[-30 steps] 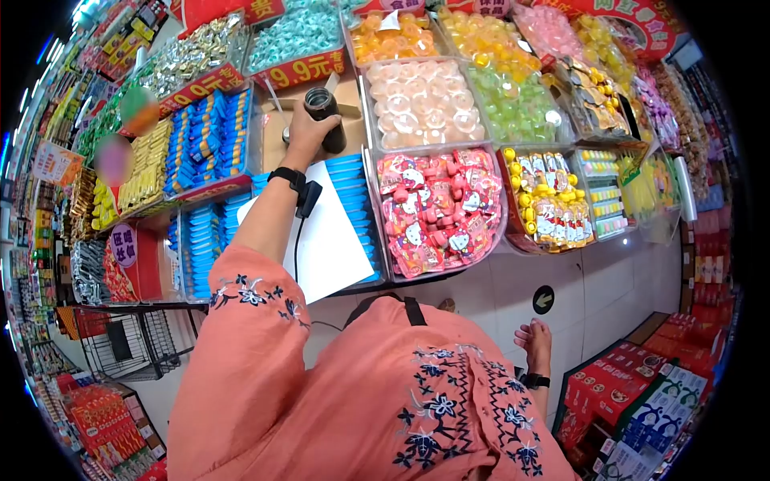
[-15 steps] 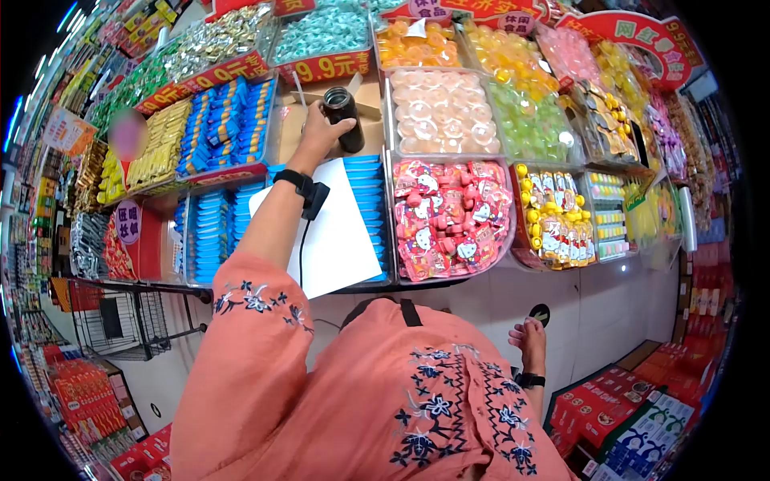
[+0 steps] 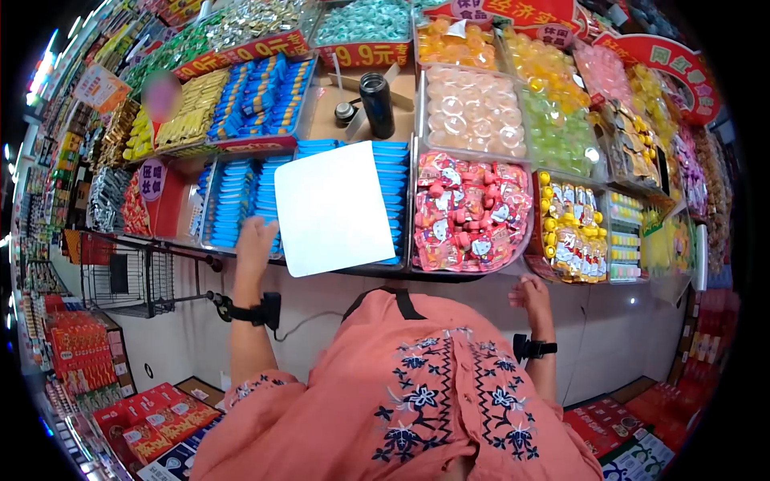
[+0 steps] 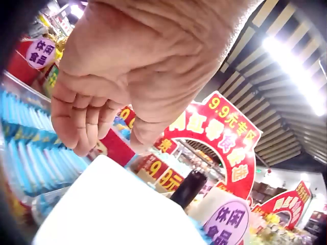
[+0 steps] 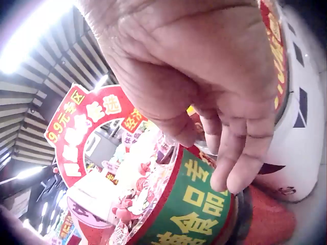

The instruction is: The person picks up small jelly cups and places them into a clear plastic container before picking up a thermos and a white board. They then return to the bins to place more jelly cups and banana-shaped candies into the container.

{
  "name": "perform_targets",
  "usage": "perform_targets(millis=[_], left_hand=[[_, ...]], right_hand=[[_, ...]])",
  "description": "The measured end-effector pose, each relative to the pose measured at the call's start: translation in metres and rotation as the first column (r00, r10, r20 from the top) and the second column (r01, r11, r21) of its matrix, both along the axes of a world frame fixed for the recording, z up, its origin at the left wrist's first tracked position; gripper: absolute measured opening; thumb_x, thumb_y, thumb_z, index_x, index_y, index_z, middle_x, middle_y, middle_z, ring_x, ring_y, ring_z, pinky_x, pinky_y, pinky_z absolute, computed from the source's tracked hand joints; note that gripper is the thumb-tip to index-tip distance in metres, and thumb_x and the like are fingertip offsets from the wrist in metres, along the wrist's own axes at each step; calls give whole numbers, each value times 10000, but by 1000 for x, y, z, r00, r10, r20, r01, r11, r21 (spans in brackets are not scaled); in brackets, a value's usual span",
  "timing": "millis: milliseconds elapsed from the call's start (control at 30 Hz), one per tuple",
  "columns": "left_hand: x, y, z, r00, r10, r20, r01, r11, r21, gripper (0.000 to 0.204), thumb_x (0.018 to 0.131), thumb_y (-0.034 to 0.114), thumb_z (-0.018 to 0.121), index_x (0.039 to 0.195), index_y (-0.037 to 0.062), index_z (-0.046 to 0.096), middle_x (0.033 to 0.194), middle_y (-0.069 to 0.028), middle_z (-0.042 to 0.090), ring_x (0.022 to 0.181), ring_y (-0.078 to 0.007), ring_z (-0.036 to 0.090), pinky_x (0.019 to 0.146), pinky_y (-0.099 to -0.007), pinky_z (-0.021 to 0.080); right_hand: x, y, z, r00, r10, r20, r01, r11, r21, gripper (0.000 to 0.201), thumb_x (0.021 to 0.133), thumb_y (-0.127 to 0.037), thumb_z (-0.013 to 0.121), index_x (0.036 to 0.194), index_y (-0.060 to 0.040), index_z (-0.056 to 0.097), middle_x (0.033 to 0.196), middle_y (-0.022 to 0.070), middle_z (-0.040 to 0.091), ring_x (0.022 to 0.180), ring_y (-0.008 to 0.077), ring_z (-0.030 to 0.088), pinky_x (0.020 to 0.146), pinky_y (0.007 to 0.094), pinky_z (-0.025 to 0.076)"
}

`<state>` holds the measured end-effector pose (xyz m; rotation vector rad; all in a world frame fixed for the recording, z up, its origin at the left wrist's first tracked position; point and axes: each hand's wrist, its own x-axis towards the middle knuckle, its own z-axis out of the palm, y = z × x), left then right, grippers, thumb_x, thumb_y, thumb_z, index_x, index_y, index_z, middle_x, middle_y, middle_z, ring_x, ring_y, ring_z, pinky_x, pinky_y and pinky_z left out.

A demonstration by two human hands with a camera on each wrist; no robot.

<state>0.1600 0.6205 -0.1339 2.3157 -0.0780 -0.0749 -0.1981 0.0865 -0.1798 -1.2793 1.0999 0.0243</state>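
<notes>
A white sheet (image 3: 335,210) lies over blue packets (image 3: 391,172) at the front of the display. Just left of the sheet, my left hand (image 3: 255,244) is held up with relaxed fingers and nothing in it; the left wrist view shows its palm (image 4: 138,61) above the white sheet (image 4: 122,204). Behind the sheet a dark bottle (image 3: 377,106) stands upright on cardboard, a small silver-topped cap (image 3: 345,112) beside it. My right hand (image 3: 532,298) hangs empty below the pink packets (image 3: 473,212), its fingers loosely bent in the right wrist view (image 5: 204,76).
Bins of jelly cups (image 3: 475,112) and wrapped sweets (image 3: 191,110) surround the cardboard. A wire cart (image 3: 128,272) stands at the left below the display. Red boxes (image 3: 156,425) are stacked on the floor at both sides.
My left hand has let go of the dark bottle and drawn back to the display's front edge. The cap now shows beside the bottle. My right hand has risen slightly.
</notes>
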Motion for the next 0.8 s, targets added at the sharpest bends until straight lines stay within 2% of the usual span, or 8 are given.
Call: perform_targets(millis=[33,133,167,267,300,500,600,800], left_hand=[[-13,4,0,998,46,-43,-45,999,19,470,883,316,719,1119,-69,591,927,-148,670,848,-223,644,786,-355,513],[-51,-1,8,947,146,-286,-135,989,58,435,894,374,718,1027,-20,592,805,-78,651,689,-145,636,655,-306,517],[-59,3,-5,964,128,-232,-124,992,34,430,889,400,709,987,-1,588,756,-65,645,603,-134,631,595,-309,512],[-75,-7,-3,949,157,-273,-146,987,60,426,895,387,665,960,-29,603,716,-113,654,667,-200,639,665,-341,508],[-79,-11,1,943,167,-287,-156,986,62,426,895,389,673,965,-25,602,743,-104,660,662,-183,644,624,-331,509],[-82,-12,-9,858,211,-469,-297,948,-117,430,908,408,681,1017,-3,613,829,-79,670,657,-122,645,516,-268,482],[-81,-13,-5,831,180,-526,-362,894,-266,363,925,414,683,1002,65,623,801,-10,623,643,-92,604,508,-215,469],[-81,-16,32,843,-13,-537,-358,732,-580,279,982,335,635,1054,66,646,794,36,603,576,-50,515,459,-189,397]], right_hand=[[10,0,3,999,41,-12,-41,999,5,328,983,-302,589,1197,-54,569,979,119,662,761,217,687,617,328,564],[30,-2,4,990,132,47,-131,991,-6,319,980,-292,593,1186,-50,570,973,113,664,760,214,689,612,324,561],[37,0,7,989,140,41,-139,990,-12,298,985,-270,566,1160,-28,569,960,122,663,720,204,685,599,314,553],[43,-3,2,982,177,60,-176,984,-21,276,982,-278,565,1083,-22,580,931,113,669,709,194,680,596,323,551],[42,-5,0,979,200,45,-199,980,-22,269,978,-287,575,1066,-33,583,926,109,672,715,196,681,598,327,554],[30,-11,-6,961,277,-13,-277,961,-2,265,964,-322,596,983,-58,598,881,84,684,707,193,669,597,329,550],[23,-5,-5,967,251,-39,-251,968,14,261,959,-312,595,965,-51,600,877,79,685,696,190,661,593,319,541],[16,0,-5,966,232,-116,-234,972,1,271,963,-305,579,1019,-41,598,910,99,692,737,212,685,613,331,542]])
